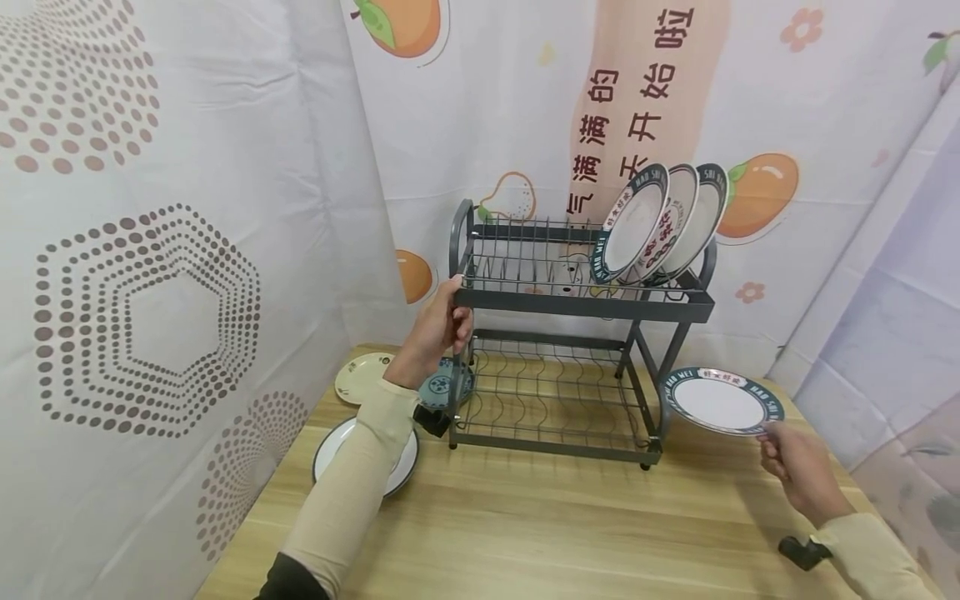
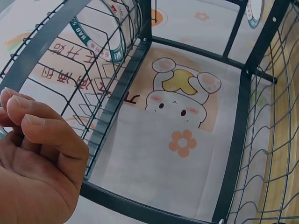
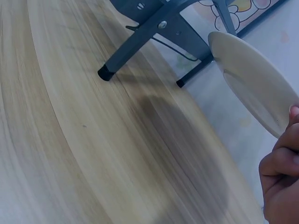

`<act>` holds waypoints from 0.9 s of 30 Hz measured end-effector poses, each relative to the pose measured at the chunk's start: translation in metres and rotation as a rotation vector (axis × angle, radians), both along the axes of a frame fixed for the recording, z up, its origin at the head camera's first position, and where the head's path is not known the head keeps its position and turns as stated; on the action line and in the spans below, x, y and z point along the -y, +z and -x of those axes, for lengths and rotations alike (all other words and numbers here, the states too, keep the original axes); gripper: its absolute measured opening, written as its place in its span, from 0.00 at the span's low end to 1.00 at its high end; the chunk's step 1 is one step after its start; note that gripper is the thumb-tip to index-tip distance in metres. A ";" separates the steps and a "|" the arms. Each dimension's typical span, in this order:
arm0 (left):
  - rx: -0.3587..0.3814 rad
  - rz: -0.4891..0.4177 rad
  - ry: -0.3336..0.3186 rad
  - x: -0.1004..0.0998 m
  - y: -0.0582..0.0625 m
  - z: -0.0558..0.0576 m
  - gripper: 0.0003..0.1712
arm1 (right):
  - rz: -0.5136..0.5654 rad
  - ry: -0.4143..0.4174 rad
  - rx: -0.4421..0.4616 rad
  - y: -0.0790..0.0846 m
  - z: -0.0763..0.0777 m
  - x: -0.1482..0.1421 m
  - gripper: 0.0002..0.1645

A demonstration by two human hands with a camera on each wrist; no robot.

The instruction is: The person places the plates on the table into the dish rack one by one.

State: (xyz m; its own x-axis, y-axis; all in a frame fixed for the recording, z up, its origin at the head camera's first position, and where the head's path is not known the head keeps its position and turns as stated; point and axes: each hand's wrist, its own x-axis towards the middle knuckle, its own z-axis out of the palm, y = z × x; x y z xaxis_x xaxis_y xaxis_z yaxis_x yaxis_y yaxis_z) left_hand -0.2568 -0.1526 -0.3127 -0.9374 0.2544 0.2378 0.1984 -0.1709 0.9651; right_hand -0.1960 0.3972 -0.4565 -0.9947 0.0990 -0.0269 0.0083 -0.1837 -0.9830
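Note:
A dark grey two-tier dish rack (image 1: 585, 305) stands on the wooden table. At the upper tier's front left corner, my left hand (image 1: 438, 325) grips the frame with curled fingers. In the left wrist view those fingers (image 2: 51, 133) bend close to the frame bar, and the exact contact is partly hidden. My right hand (image 1: 802, 467) pinches the near rim of a white plate (image 1: 720, 404) with a green lettered border. That plate is held above the table, right of the rack; its pale underside shows in the right wrist view. Three plates (image 1: 633, 225) lean upright in the upper tier's right end.
Left of the rack lie a dark-rimmed white plate (image 1: 402, 462), partly behind my forearm, a cream plate (image 1: 360, 379) and a blue-patterned plate (image 1: 442, 385). The lower tier (image 1: 547, 392) has wavy wires. Printed curtains (image 1: 487, 108) hang behind and at both sides of the table (image 1: 540, 517).

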 end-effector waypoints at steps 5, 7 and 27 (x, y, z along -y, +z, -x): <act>0.027 -0.002 0.008 0.002 0.002 -0.001 0.35 | 0.006 0.013 -0.014 0.003 -0.002 0.005 0.27; 0.039 0.006 0.006 0.002 0.003 -0.001 0.35 | 0.003 0.020 -0.025 0.005 -0.004 0.005 0.28; 0.012 0.048 0.003 0.000 0.003 -0.001 0.33 | 0.056 -0.002 -0.071 0.016 -0.016 0.005 0.27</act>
State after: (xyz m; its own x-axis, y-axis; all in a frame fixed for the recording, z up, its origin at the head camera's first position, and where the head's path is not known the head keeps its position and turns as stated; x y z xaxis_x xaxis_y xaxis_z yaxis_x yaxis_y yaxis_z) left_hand -0.2554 -0.1529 -0.3094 -0.9408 0.2628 0.2139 0.1871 -0.1234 0.9746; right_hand -0.1804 0.3917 -0.4407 -0.9941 0.1017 0.0383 -0.0618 -0.2384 -0.9692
